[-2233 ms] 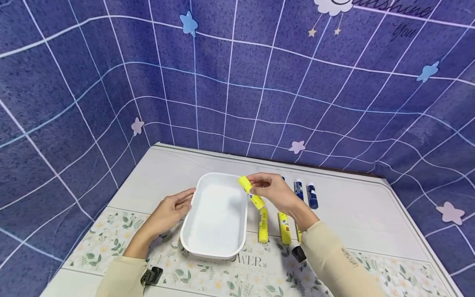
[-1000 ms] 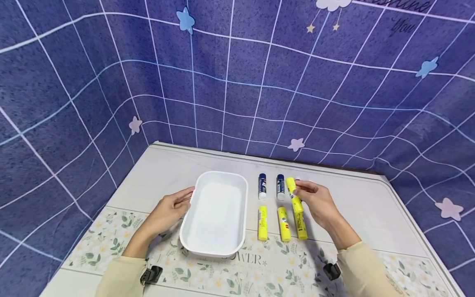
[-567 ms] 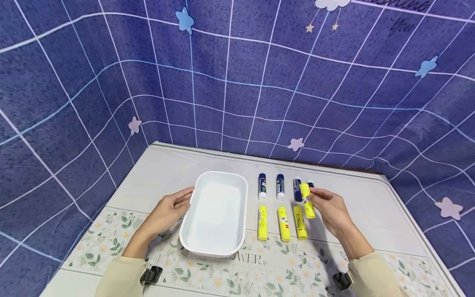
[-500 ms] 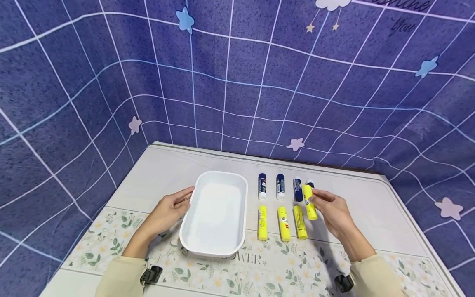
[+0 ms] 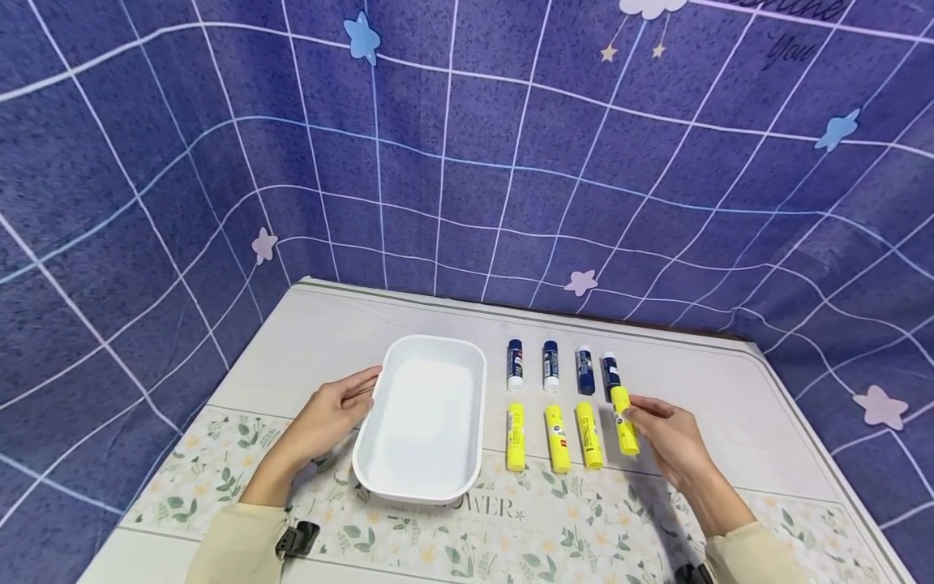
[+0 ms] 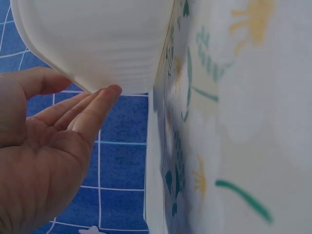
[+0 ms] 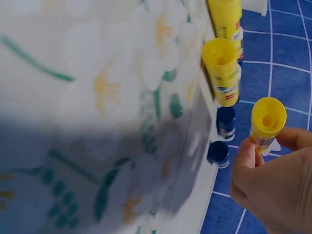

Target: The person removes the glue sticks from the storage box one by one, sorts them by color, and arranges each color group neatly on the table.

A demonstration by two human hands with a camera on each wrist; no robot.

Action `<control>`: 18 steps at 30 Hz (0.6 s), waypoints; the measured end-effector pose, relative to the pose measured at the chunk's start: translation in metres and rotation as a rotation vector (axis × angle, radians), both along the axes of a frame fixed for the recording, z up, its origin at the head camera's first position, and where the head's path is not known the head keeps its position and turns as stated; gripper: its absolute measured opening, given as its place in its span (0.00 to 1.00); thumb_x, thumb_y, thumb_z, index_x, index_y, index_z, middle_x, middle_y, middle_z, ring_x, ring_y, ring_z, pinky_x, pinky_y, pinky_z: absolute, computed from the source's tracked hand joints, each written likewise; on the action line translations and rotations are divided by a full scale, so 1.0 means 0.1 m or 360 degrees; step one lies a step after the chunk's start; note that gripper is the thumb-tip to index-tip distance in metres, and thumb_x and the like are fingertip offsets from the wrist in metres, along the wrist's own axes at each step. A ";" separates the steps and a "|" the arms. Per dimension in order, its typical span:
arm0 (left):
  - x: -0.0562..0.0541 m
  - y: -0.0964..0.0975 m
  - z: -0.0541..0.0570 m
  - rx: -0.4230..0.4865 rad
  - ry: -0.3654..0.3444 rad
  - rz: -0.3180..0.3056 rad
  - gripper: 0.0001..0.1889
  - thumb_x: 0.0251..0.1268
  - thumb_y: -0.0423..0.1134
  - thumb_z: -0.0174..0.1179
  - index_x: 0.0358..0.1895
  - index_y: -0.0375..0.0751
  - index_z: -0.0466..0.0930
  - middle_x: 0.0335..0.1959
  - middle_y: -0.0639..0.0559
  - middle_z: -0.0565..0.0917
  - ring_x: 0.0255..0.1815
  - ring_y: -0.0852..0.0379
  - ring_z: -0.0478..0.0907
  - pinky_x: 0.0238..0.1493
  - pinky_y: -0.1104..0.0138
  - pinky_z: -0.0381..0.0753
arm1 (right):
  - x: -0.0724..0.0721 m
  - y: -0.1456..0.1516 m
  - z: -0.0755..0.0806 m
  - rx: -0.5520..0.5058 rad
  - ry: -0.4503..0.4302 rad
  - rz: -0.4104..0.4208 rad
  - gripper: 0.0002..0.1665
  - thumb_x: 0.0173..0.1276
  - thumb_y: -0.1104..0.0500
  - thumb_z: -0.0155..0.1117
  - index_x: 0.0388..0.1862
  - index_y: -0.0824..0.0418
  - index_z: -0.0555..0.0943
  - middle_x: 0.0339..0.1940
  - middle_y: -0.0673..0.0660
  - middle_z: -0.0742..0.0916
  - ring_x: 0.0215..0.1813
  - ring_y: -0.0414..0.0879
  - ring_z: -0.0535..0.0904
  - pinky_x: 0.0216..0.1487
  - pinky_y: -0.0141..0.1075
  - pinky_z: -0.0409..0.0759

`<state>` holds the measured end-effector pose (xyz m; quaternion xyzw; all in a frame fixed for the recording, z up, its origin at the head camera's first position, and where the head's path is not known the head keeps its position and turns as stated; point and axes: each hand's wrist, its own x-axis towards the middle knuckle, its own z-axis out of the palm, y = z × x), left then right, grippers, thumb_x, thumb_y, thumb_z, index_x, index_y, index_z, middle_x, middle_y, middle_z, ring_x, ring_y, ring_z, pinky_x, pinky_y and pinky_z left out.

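Observation:
In the head view, my right hand [image 5: 673, 438] pinches a yellow glue stick [image 5: 624, 420] between thumb and fingertips. Its far end overlaps the rightmost blue glue stick [image 5: 610, 369]; the right wrist view shows the held stick's hollow round end [image 7: 269, 117] facing the camera. Left of it, three yellow glue sticks, among them one nearby [image 5: 589, 435], lie in a row. My left hand [image 5: 334, 414] rests fairly straight fingers against the left side of a white tray [image 5: 375, 389]. From the left wrist, fingertips [image 6: 113, 91] touch the tray's outer wall just below the rim.
Behind the yellow row lie more blue glue sticks with white parts, such as the leftmost one [image 5: 515, 365]. A floral mat [image 5: 438, 551] covers the front of the white table [image 5: 328, 324]. A blue star-patterned curtain [image 5: 467, 162] hangs along the back and sides.
My right hand has carried the yellow glue stick from beside the tray rightward past the other sticks, then nearer to me at the right end of the yellow row. My left hand stays at the tray.

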<state>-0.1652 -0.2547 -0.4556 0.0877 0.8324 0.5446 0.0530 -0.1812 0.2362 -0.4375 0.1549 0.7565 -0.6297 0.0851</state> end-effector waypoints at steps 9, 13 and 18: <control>-0.01 0.00 0.01 0.0004 0.0010 0.0003 0.28 0.81 0.34 0.51 0.80 0.37 0.61 0.75 0.35 0.72 0.75 0.42 0.72 0.69 0.67 0.79 | 0.04 0.05 -0.15 0.0072 -0.0067 -0.0019 0.33 0.76 0.62 0.61 0.74 0.75 0.65 0.67 0.66 0.73 0.54 0.39 0.76 0.47 0.21 0.82; 0.00 0.00 0.01 0.0008 0.0006 0.0000 0.28 0.81 0.34 0.51 0.80 0.37 0.61 0.75 0.35 0.72 0.75 0.42 0.72 0.69 0.67 0.79 | 0.06 0.07 -0.19 0.0121 -0.0094 -0.0022 0.33 0.75 0.61 0.61 0.74 0.75 0.66 0.68 0.68 0.72 0.55 0.41 0.76 0.46 0.21 0.83; 0.01 0.00 0.01 0.0006 0.0018 -0.0005 0.28 0.81 0.33 0.51 0.80 0.36 0.61 0.75 0.34 0.72 0.75 0.41 0.72 0.70 0.67 0.78 | 0.08 0.10 -0.23 0.0222 -0.0124 0.0004 0.33 0.75 0.59 0.63 0.72 0.74 0.69 0.66 0.67 0.76 0.52 0.39 0.78 0.45 0.23 0.84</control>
